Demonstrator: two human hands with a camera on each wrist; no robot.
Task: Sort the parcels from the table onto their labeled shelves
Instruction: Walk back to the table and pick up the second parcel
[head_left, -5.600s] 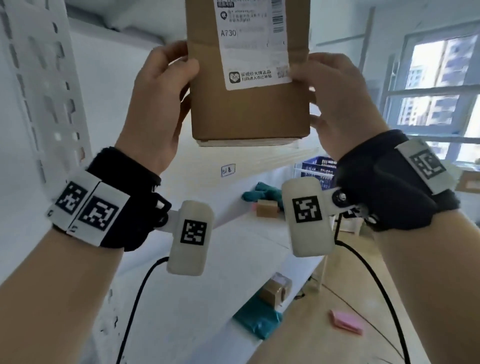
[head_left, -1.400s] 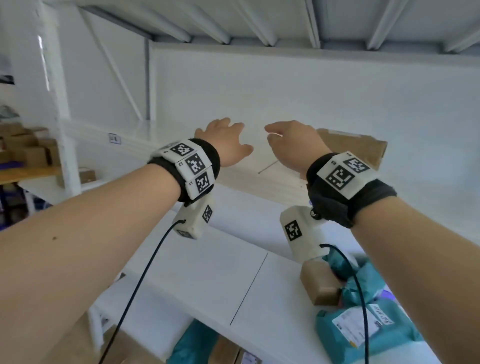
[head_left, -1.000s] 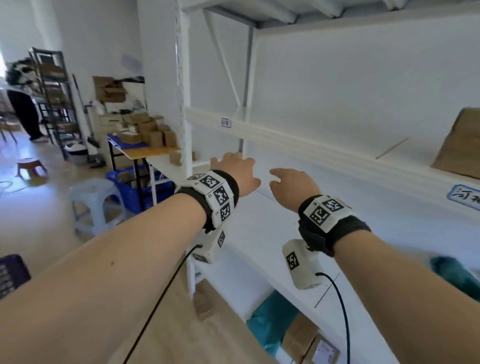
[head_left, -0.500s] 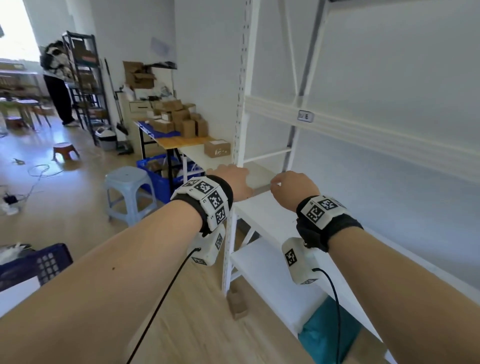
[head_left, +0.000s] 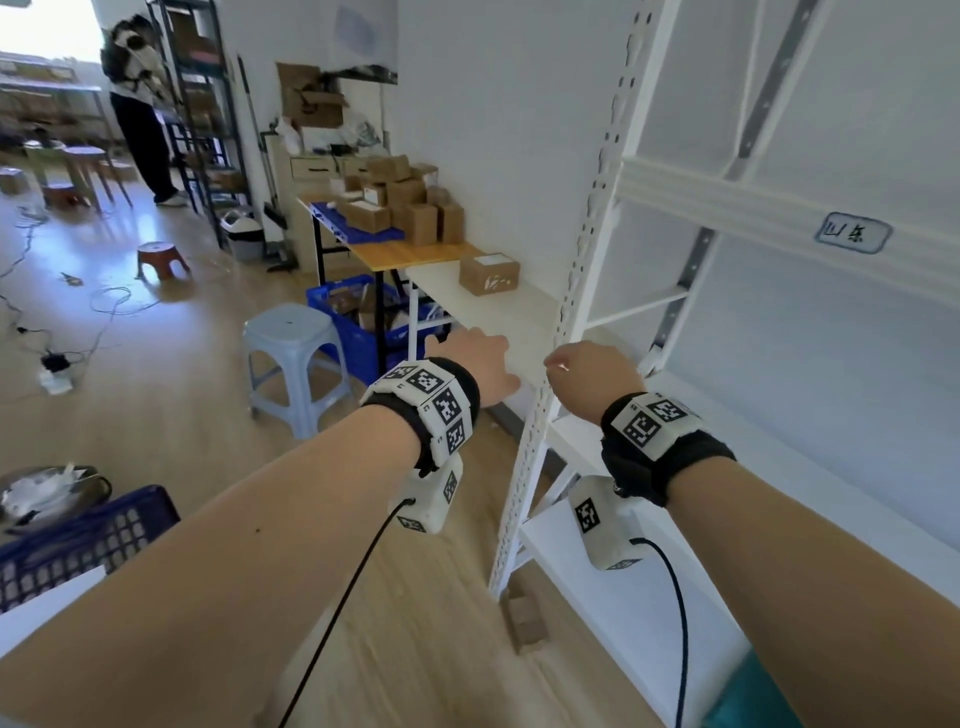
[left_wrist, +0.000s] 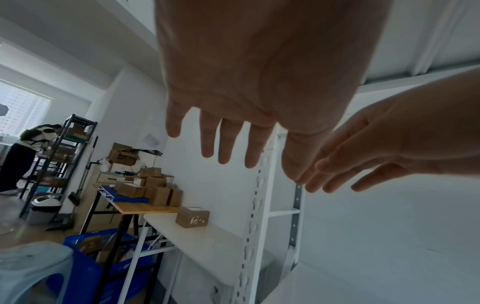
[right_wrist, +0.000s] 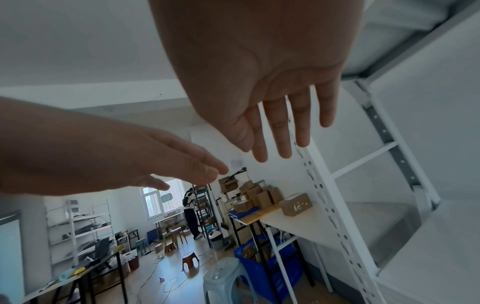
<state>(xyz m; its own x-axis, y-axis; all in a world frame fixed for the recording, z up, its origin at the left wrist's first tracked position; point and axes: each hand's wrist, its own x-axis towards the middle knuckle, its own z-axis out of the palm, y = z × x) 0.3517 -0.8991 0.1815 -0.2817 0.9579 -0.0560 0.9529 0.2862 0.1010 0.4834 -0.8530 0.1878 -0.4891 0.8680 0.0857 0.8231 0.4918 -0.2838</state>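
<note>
Both hands hang in the air, holding nothing, in front of the white shelf rack's upright (head_left: 582, 270). My left hand (head_left: 475, 361) is spread with straight fingers (left_wrist: 226, 148). Just to its right, my right hand (head_left: 584, 366) has relaxed, nearly straight fingers (right_wrist: 283, 133). Beyond them a single brown cardboard parcel (head_left: 489, 274) (left_wrist: 192, 217) (right_wrist: 296, 204) lies on the white table (head_left: 498, 317). Several more brown boxes (head_left: 410, 208) are stacked on the wooden table behind it. A handwritten label (head_left: 852, 235) is stuck on a shelf's front edge at the right.
A pale blue stool (head_left: 291, 353) and a blue crate (head_left: 353, 325) stand left of the white table. A small box (head_left: 527, 623) lies on the floor by the rack's foot. A blue basket (head_left: 78, 540) is at lower left. Far back, a person (head_left: 140, 104) stands at a dark rack.
The brown box I held earlier is out of my hands. My view has swung left from the shelves toward the table, and both empty hands have come down.
</note>
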